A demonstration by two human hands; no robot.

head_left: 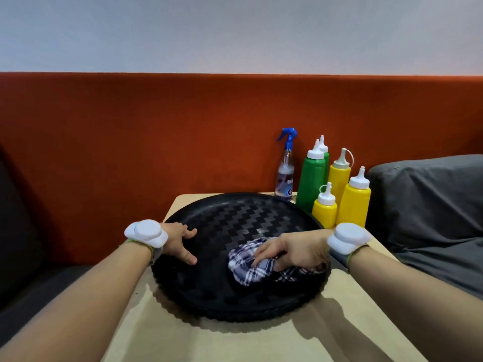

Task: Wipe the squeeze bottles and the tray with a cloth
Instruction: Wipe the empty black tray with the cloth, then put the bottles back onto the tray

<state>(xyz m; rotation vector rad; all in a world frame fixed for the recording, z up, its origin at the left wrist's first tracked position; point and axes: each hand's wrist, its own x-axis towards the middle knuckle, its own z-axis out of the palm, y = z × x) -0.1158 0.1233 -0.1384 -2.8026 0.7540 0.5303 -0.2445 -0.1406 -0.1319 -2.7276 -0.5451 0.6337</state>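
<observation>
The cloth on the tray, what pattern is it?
The cloth is blue-and-white plaid, seen best in the head view.

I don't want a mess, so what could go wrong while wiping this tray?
The squeeze bottles stand crowded beside the far right rim of the tray; a wide sweep of the cloth in your right hand could topple them. The tray reaches the left edge of the table, so it might slide off despite your left hand.
</observation>
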